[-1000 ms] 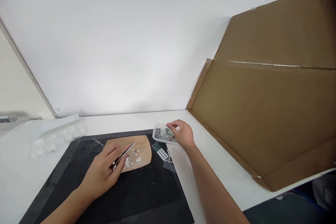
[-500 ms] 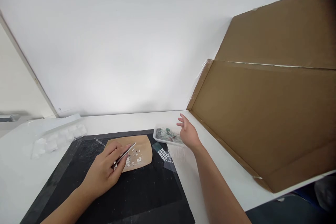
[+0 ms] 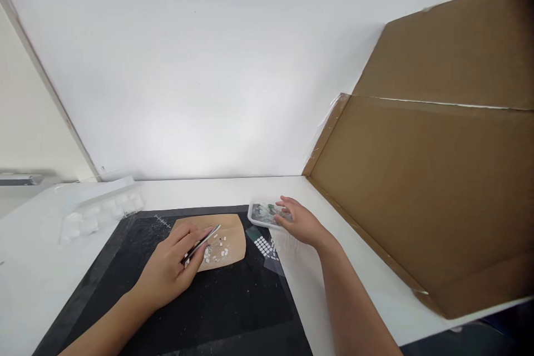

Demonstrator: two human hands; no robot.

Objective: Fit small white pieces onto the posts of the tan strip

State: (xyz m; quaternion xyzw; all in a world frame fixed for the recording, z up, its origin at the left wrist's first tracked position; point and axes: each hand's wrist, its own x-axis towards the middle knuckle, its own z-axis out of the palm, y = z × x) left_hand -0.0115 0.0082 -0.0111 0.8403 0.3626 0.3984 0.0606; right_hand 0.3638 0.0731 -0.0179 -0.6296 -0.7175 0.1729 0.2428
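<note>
My left hand is closed on a thin flat piece with a pale edge, tilted up between thumb and fingers. Below it lies a tan board or sheet scattered with small white bits. My right hand hovers at the right end of a shallow white tray, fingers apart, and nothing shows in them. Clear and greenish crumpled material fills the tray. Between tray and tan board rests a clear sheet with rows of white stickers.
A black mat covers the middle of the white table. Clear plastic packaging with white lumps sits at left. A large cardboard box stands open at right, and a white wall rises behind.
My right hand has lowered and turned, its fingers now reaching left over the tray. My left hand keeps its hold on the flat piece. The whole view has shifted slightly.
</note>
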